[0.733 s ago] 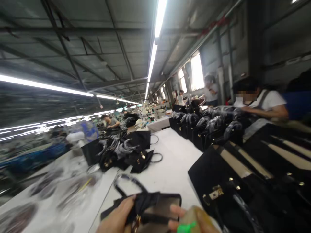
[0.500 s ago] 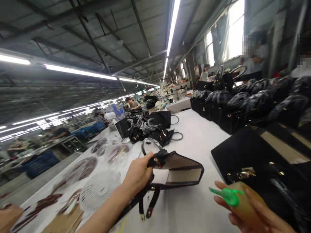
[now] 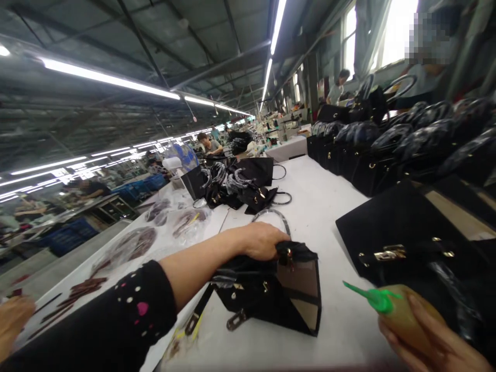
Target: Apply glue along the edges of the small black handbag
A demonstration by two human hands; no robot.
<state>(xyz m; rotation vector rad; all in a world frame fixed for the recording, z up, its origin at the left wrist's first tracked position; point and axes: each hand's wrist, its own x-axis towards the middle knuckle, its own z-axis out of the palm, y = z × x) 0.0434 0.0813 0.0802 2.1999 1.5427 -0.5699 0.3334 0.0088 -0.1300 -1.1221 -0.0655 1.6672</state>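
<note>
A black handbag (image 3: 263,297) with gold fittings lies tilted on the white table, its beige inside showing at the right end. My left hand (image 3: 263,241) is closed on its upper edge; the fingertips are partly hidden behind the bag. A plastic-wrapped handle (image 3: 277,214) of this bag sticks up behind that hand. At the lower right, my right hand (image 3: 437,338) is wrapped round a yellowish squeeze bottle (image 3: 413,310) with a green pointed nozzle (image 3: 372,297) aimed left. The nozzle is apart from the handbag.
More black handbags (image 3: 238,181) are heaped at the table's far end. Rows of bags (image 3: 356,155) line the right side, a larger black bag (image 3: 387,232) nearest. Brown straps (image 3: 81,289) lie at left, beside another person's hand (image 3: 17,315). A fan (image 3: 182,155) stands behind.
My left hand has moved right and turned the handbag, so its front with the fittings now shows. My right hand has shifted slightly right with the squeeze bottle. The view has shifted too.
</note>
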